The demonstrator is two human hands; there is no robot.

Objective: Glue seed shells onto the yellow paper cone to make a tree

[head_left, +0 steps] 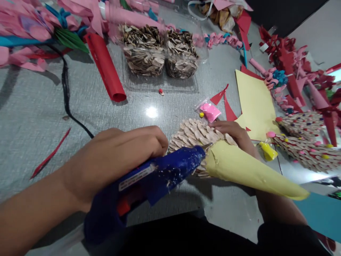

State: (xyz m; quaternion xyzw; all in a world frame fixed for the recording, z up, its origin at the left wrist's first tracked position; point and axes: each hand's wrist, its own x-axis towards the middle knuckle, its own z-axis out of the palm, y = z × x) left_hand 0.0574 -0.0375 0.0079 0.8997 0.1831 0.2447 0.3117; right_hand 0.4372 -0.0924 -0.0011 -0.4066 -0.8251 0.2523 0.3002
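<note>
Left hand (pixel 117 156) grips blue plastic glue gun (pixel 149 181); right hand (pixel 231 133) steadies scaly seed-covered yellow paper cone (pixel 239 167).

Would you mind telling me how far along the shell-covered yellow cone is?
Done: the cone's wide end is covered in overlapping seed shells. In hand: the left hand holds the blue glue gun, nozzle at the shell edge; the right hand steadies the cone. Left: the bare yellow stretch to the tip, unlike the finished cones alongside.
</note>
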